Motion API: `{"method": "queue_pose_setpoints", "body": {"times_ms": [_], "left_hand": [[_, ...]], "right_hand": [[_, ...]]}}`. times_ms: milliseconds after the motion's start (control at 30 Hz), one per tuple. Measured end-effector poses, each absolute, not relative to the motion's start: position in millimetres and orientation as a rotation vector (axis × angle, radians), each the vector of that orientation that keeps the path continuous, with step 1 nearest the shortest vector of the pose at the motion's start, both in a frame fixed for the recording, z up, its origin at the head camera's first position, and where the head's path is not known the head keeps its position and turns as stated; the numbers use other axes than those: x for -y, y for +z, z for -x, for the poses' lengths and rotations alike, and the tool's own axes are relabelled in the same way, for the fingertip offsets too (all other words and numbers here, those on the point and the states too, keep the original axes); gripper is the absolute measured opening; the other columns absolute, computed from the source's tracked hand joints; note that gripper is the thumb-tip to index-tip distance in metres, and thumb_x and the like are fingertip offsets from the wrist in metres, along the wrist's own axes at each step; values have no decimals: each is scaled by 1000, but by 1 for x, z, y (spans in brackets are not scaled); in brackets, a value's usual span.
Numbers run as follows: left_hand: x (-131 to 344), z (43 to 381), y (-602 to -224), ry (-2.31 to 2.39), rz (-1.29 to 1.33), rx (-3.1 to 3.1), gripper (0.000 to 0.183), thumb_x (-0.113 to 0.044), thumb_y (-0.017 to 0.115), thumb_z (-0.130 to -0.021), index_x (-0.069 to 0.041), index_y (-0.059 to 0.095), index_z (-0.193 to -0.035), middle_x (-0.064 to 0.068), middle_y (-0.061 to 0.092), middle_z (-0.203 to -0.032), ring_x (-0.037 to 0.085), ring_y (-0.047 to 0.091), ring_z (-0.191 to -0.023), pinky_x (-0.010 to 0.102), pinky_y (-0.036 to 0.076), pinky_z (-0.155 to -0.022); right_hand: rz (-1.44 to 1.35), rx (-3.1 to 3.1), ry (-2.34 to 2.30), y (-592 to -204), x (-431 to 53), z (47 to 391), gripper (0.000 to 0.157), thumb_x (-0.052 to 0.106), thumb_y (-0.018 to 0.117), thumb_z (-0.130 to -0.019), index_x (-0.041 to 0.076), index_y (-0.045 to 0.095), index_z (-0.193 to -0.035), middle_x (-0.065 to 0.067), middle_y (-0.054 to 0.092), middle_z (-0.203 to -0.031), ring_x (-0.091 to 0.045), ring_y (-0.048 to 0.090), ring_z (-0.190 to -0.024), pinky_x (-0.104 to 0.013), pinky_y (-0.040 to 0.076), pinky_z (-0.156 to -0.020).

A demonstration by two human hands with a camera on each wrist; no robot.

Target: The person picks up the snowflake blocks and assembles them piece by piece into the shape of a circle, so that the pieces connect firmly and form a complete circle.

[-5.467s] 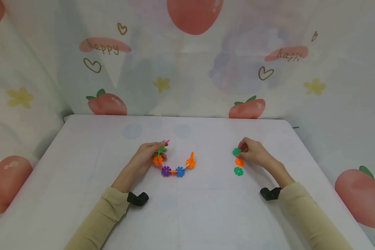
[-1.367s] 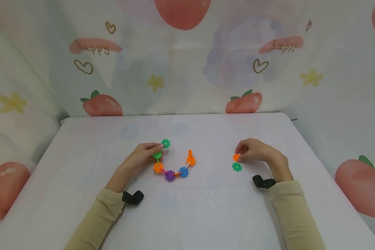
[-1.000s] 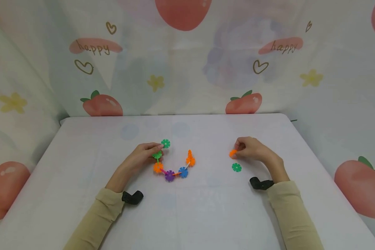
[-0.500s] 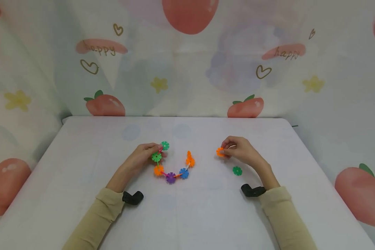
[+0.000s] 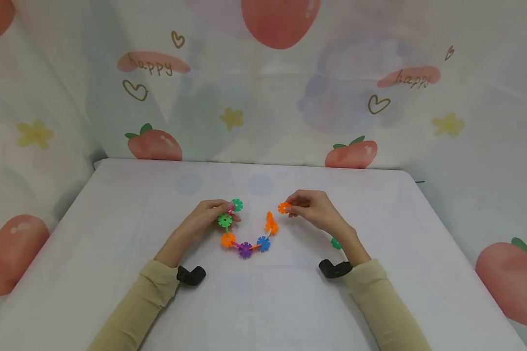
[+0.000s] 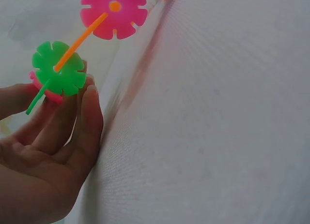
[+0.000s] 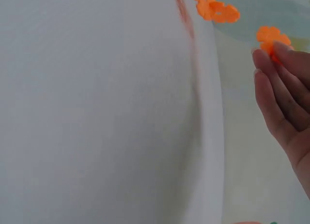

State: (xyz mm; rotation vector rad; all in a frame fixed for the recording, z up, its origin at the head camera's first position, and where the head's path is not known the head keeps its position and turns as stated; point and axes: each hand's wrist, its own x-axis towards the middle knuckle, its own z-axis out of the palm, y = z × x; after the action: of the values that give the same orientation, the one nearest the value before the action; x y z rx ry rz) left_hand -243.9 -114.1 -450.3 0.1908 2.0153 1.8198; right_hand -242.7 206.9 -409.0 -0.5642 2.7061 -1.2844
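My left hand (image 5: 205,218) pinches the upper left end of a curved chain of notched plastic snowflake discs. A green disc (image 5: 236,204) tops that end, with a pink disc between the fingers in the left wrist view. Along the chain sit an orange disc (image 5: 228,239), a purple disc (image 5: 245,250) and a blue disc (image 5: 263,243). Orange discs (image 5: 271,227) form its free right end. Just right of that end, my right hand (image 5: 314,208) pinches a loose orange disc (image 7: 272,39) between thumb and fingertips.
A loose green disc (image 5: 335,243) lies on the white table (image 5: 263,312), partly hidden behind the right wrist. Black wrist cameras (image 5: 191,276) hang below both forearms. A printed cloth wall (image 5: 272,97) stands behind the table's far edge.
Earlier the right hand touched the green and orange discs at right. It picked up the orange disc and carried it left to the chain's free end. The left hand gained a green disc at its end.
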Motion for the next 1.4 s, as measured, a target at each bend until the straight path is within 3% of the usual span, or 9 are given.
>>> {"method": "queue_pose_setpoints", "body": {"times_ms": [133, 367, 600, 933, 1200, 1400], "left_hand": [[112, 244, -451, 1802, -190, -2032, 38, -35, 56, -107, 0, 67, -116, 10, 79, -100, 18, 68, -77, 25, 54, -75], [113, 243, -448, 1783, -151, -2071, 39, -33, 55, -107, -1, 67, -125, 9, 78, -104, 17, 69, -91, 23, 54, -85], [114, 243, -450, 1800, -182, -2067, 40, -34, 56, -107, 0, 69, -124, 11, 78, -106, 19, 69, -98, 24, 52, -91], [106, 243, -454, 1915, -162, -1979, 35, -22, 57, -107, 7, 68, -122, 13, 79, -97, 15, 75, -77, 23, 60, -82], [107, 241, -456, 2021, -101, -1826, 37, -16, 52, -109, 11, 62, -131, 12, 77, -96, 18, 76, -77, 31, 64, -79], [106, 241, -454, 2048, -98, -1774, 35, -13, 50, -109, 14, 61, -129, 17, 77, -99, 19, 76, -78, 35, 64, -81]], "right_hand": [[586, -2722, -1265, -411, -190, 248, 12, 6, 73, -95, 6, 74, -107, -7, 77, -95, -24, 75, -86, -41, 63, -86], [695, -2742, -1222, -412, -158, 256, 7, 10, 76, -94, 9, 74, -100, -4, 77, -93, -19, 74, -87, -35, 63, -82], [881, -2815, -1132, -415, -134, 259, 4, 8, 76, -93, 6, 74, -96, -5, 78, -91, -21, 75, -84, -32, 63, -76], [1037, -2822, -1161, -421, -122, 260, 3, -1, 73, -93, 2, 72, -92, -9, 79, -89, -20, 76, -79, -28, 63, -73], [1132, -2788, -1274, -427, -118, 262, 7, -6, 74, -90, 0, 71, -87, -13, 78, -83, -19, 76, -72, -26, 63, -71], [1204, -2767, -1303, -427, -117, 263, 6, -6, 73, -91, -1, 71, -89, -13, 77, -82, -21, 77, -74, -28, 63, -71]]}}
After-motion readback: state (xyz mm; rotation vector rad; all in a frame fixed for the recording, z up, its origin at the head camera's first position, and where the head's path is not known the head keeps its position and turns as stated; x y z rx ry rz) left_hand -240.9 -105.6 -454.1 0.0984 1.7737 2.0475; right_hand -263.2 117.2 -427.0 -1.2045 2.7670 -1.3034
